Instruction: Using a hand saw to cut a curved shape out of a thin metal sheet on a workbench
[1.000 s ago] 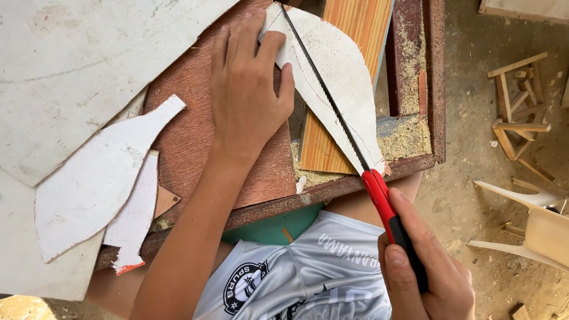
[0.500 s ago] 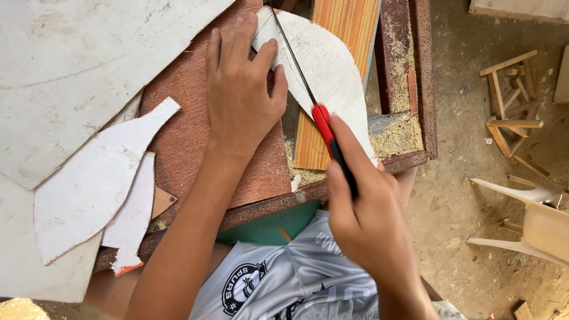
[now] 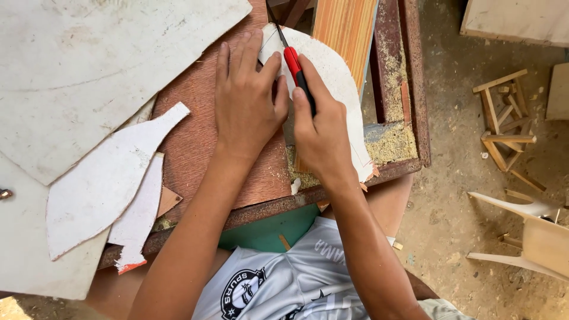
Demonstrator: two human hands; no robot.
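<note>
Since a second ago our right hand (image 3: 320, 127) drove the red-handled thin saw (image 3: 294, 68) far along the curved white board piece (image 3: 338, 77) | fist clamped on handle | left hand (image 3: 249, 101) flat, fingers spread, pinning it at bench's far right | we'd keep strokes on the line.

Left hand (image 3: 246, 101) presses the curved white board piece (image 3: 338, 83) flat at the brown wooden workbench's (image 3: 195, 136) far edge; right hand (image 3: 320, 127) grips the red-handled saw (image 3: 294, 68).
</note>
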